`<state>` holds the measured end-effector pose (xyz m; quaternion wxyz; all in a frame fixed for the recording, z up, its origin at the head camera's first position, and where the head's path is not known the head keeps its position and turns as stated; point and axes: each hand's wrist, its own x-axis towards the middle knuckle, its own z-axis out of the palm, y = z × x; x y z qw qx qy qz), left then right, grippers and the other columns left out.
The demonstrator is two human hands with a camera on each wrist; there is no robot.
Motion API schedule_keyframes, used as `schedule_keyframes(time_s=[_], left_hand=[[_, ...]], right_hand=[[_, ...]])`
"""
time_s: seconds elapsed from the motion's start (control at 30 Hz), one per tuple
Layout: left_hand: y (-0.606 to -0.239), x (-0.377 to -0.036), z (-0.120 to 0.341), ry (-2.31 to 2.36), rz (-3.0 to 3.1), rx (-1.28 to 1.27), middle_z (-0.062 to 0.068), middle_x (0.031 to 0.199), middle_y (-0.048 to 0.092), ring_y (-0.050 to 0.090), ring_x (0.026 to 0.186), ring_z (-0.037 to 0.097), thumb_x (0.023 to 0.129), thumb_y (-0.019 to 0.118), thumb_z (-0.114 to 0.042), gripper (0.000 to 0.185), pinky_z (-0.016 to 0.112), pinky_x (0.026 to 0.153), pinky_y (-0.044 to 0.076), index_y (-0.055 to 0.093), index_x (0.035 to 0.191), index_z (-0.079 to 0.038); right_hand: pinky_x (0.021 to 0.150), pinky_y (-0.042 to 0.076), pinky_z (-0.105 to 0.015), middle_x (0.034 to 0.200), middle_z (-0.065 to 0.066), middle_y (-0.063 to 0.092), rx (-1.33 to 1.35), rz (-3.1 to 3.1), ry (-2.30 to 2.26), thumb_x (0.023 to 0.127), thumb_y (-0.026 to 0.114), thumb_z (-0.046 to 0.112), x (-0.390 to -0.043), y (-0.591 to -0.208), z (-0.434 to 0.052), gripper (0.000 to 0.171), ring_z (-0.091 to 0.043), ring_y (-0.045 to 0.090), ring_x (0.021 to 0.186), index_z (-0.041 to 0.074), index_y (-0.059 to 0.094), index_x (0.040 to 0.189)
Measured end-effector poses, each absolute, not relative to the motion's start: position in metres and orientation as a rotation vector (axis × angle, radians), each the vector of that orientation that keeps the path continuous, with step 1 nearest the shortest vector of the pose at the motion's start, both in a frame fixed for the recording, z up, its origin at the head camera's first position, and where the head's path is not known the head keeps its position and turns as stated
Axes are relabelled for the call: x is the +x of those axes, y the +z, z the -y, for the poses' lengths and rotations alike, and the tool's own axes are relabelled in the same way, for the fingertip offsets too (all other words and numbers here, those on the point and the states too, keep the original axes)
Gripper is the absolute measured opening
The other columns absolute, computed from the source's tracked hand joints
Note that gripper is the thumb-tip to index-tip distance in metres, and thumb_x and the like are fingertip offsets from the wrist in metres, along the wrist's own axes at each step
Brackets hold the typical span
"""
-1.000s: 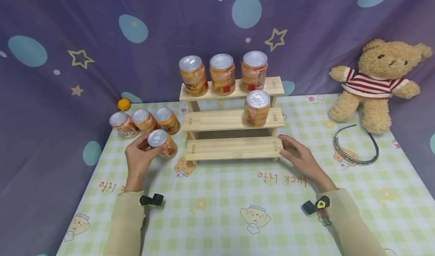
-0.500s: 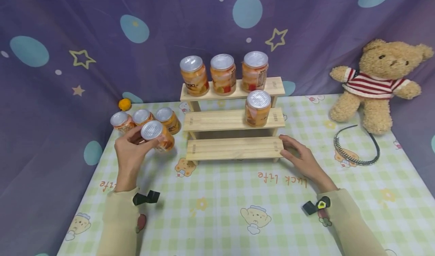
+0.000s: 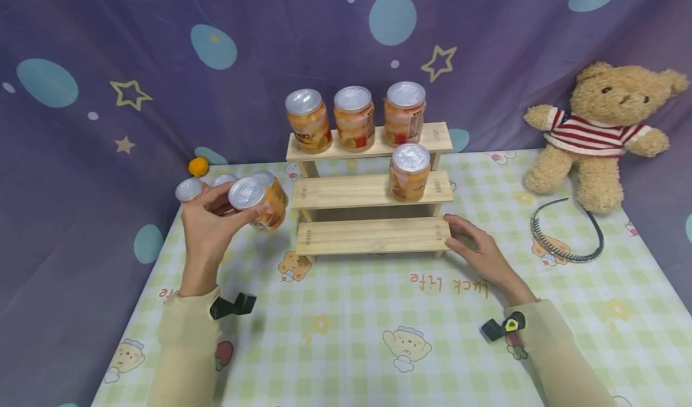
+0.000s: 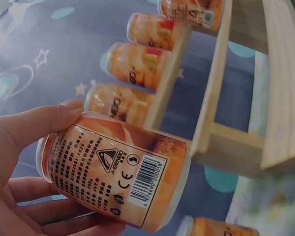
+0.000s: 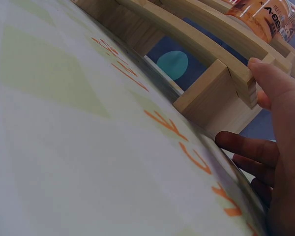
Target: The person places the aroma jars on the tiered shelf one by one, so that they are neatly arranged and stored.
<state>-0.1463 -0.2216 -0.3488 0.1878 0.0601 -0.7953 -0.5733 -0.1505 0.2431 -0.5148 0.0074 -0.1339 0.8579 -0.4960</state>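
My left hand (image 3: pixel 208 230) grips an orange-labelled can (image 3: pixel 254 206) with a silver lid, thumb on one side and fingers round the other. It is lifted and slightly tilted; its barcode label (image 4: pixel 145 182) faces the left wrist camera. Just behind it, several similar cans (image 3: pixel 189 189) stand on the table, partly covered by the hand and held can. My right hand (image 3: pixel 481 254) holds the right end of the lowest step of a three-step wooden shelf (image 3: pixel 367 237), its thumb (image 5: pixel 270 78) at the board's corner.
Three cans (image 3: pixel 354 119) line the top step, and one can (image 3: pixel 409 176) stands right on the middle step. At the right are a teddy bear (image 3: pixel 600 134) and a black headband (image 3: pixel 567 254). A small orange ball (image 3: pixel 198 167) lies back left, before a purple curtain (image 3: pixel 259 23).
My left hand has lifted the can, moving first left and back, then slightly right, over the cans behind. The right hand stays at the shelf's end.
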Motion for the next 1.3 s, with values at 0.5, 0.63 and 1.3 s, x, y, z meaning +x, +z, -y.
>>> schedule_keyframes(time_s=[0.5, 0.63, 1.3], left_hand=[[-0.328, -0.161, 0.185, -1.625, 2.266, 0.007, -0.015, 0.09, 0.073, 0.073, 0.078, 0.002, 0.066, 0.093, -0.01, 0.054, 0.016, 0.07, 0.059, 0.074, 0.116, -0.005], [-0.325, -0.164, 0.177, -1.641, 2.299, -0.013, -0.011, 0.093, 0.072, 0.072, 0.081, 0.003, 0.067, 0.093, -0.013, 0.053, 0.016, 0.071, 0.059, 0.074, 0.117, -0.005], [-0.329, -0.188, 0.132, -1.692, 2.328, -0.199, 0.021, 0.107, 0.074, 0.071, 0.079, 0.002, 0.065, 0.094, -0.012, 0.056, 0.018, 0.071, 0.059, 0.073, 0.116, -0.004]], right_hand=[[0.113, 0.037, -0.051, 0.138, -0.012, 0.063, -0.437, -2.673, -1.557, 0.101, 0.06, 0.019, -0.152, -0.514, -0.243, 0.053, 0.01, 0.052, 0.119, 0.016, 0.044, 0.152], [0.113, 0.037, -0.052, 0.138, -0.011, 0.063, -0.434, -2.673, -1.555, 0.101, 0.06, 0.019, -0.153, -0.514, -0.243, 0.053, 0.008, 0.053, 0.12, 0.016, 0.044, 0.151], [0.114, 0.036, -0.031, 0.139, -0.012, 0.063, -0.443, -2.675, -1.559, 0.101, 0.06, 0.02, -0.151, -0.515, -0.244, 0.053, 0.013, 0.051, 0.12, 0.02, 0.044, 0.151]])
